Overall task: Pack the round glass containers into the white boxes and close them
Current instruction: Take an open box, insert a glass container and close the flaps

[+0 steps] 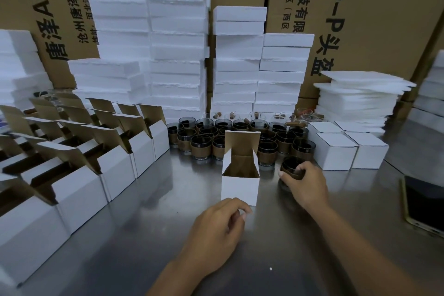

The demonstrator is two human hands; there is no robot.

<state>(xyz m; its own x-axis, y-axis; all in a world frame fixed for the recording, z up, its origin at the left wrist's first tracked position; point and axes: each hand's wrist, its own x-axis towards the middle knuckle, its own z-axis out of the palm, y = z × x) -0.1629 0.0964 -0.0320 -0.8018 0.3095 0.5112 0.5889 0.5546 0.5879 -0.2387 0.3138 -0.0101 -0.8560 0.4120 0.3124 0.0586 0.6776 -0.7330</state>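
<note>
Gripping a glass (289, 167) on the table (144, 235), the right hand (307, 184) sits just right of the open box (240, 184), whose mouth faces up; the glass likely goes up and leftward. The left hand (216, 235), loosely curled and empty, lies at the box's near corner.

The tall cardboard carton on the right (384, 19) carried large black print turned on its side and running top to bottom: "4.0-P头盔", with the first figure cut by the upper edge of the view. Beside it on the same carton ran two smaller columns, "信科技有限" and, smaller again, "济开发区(西区" — both clipped at their ends. The cardboard carton on the left (36, 7) bore large black print turned the opposite way. Of this, "AH4." could be made out, followed by big Chinese characters — these, and the small columns next to them, were too skewed to read with certainty.
</note>
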